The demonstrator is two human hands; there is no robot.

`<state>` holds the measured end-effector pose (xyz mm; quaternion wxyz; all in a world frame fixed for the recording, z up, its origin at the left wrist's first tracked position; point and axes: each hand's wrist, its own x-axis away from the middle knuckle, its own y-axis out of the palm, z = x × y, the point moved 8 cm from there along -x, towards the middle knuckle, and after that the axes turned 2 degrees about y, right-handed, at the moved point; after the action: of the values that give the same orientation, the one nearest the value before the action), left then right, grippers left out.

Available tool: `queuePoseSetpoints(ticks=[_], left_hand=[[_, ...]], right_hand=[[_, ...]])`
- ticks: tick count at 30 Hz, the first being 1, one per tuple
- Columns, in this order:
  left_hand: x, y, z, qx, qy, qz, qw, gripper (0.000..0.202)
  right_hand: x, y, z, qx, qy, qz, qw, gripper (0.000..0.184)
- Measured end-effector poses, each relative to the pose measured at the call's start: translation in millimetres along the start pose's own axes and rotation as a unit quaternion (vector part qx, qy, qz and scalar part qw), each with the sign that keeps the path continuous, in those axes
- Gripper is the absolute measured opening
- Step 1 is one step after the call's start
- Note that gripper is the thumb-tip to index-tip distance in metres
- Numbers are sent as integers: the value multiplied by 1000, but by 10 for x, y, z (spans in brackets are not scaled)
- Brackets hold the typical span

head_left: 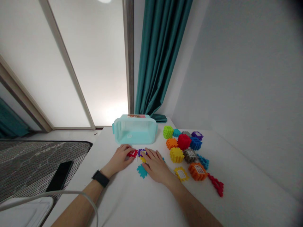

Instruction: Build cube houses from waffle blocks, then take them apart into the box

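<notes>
My left hand (121,158) lies on the white table surface (113,201) with its fingers curled, and its fingertips touch a flat red toy piece with notched edges (132,153). My right hand (153,165) rests palm down with its fingers apart. Its fingertips lie on a purple notched piece (141,152) and a yellow piece (143,159), which is mostly hidden. Below them lies a flat teal piece (142,171). Behind my hands stands a transparent aqua plastic box (134,132), and no piece shows inside it.
Several chunky multicoloured toy blocks (184,142) lie to the right, with a red strip piece (216,185) at their edge. A black phone (59,176) lies on a striped dark mat left of the table edge. A white cable crosses the lower left, and a teal curtain hangs behind.
</notes>
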<state>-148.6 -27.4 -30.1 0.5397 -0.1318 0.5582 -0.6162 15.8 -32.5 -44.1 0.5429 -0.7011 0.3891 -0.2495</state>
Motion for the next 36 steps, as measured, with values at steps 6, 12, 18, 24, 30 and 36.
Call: queuePoseSetpoints(ticks=[6,12,18,24,30,36], left_hand=[[-5,26,-94,29,-24,8,999,39],[3,-29,-74,49,-6,-26,998,41],[33,-91,-46,62,30,-32,997,45],[10,-110,-46,52,27,-17,998,43],[-3,-152,9,29,23,-8,999,38],[-13,-272,126,-33,29,49,998,37]], right_hand=[[2,-7,14,-16,1,-8,1000,53],[0,-10,33,-23,-2,-11,1000,54],[11,-30,20,-21,-7,-8,1000,52],[9,-17,25,-19,-12,-1,1000,53],[15,-7,35,2,-18,21,1000,53],[18,-71,-40,16,-52,49,997,60]])
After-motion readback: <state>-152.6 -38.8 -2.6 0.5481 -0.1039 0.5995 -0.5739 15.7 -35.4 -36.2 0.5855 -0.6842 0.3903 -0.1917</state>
